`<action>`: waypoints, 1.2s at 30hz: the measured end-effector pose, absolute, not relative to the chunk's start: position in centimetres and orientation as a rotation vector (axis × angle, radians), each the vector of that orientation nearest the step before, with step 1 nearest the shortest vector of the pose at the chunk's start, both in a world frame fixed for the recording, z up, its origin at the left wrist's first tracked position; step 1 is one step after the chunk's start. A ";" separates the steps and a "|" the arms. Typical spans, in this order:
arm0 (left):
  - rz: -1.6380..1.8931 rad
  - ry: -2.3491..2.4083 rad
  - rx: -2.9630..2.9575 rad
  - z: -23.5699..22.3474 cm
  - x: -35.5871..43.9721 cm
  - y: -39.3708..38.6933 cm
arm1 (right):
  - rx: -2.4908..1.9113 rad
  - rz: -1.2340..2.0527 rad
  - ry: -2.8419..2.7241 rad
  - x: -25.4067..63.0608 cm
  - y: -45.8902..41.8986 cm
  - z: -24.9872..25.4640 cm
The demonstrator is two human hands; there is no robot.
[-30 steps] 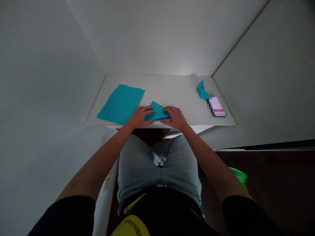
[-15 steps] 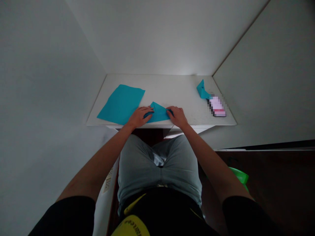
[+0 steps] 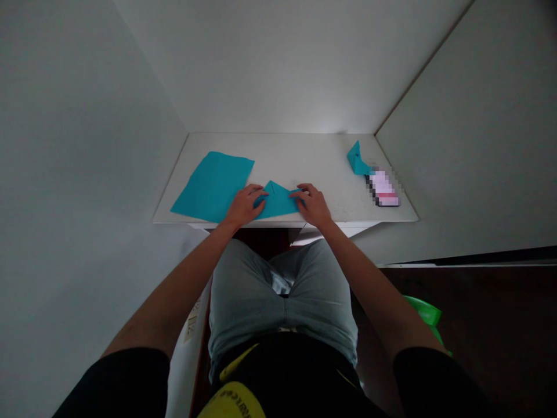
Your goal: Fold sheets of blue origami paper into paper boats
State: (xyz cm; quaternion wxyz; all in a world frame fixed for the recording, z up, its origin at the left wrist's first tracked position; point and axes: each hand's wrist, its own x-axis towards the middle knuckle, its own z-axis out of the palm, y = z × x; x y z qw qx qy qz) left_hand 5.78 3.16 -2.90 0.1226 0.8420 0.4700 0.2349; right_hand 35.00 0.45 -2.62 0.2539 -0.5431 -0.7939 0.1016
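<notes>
A folded sheet of blue paper (image 3: 277, 203) lies near the front edge of the white desk, its top rising to a point with a short crease line below it. My left hand (image 3: 246, 204) holds its left side, the fingers curved over the paper and the thumb nearer the front edge. On the opposite side, my right hand (image 3: 313, 204) grips the right end, index finger and thumb resting on the paper. The undersides of both hands are hidden. A larger flat blue sheet (image 3: 213, 184) lies left of the folded one, partly under or beside my left hand.
At the back right of the white desk (image 3: 304, 154) stands a small folded blue paper shape (image 3: 357, 161), touching or close to a phone (image 3: 383, 188) with a blurred screen. Walls enclose the desk on three sides. A green plastic object (image 3: 424, 312) is on the dark floor, lower right.
My left hand has shifted slightly left, and the fingers of my right hand have moved up and inward over the paper's right end. More of that end shows now.
</notes>
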 end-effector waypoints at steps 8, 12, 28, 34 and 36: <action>0.678 1.623 2.405 -2.5 6.3 2.5 | -1.535 0.218 -2.104 34.8 0.6 -3.2; 0.713 1.655 2.364 -2.7 6.3 2.7 | -1.569 0.208 -2.126 34.8 0.7 -3.2; 0.691 1.726 2.257 -1.9 6.4 2.5 | -1.617 0.182 -2.155 34.6 0.3 -2.6; 0.725 1.707 2.247 -2.1 6.3 2.7 | -1.601 0.177 -2.136 34.7 0.4 -2.8; 0.729 1.694 2.246 -2.1 6.3 2.8 | -1.592 0.172 -2.135 34.7 0.4 -2.9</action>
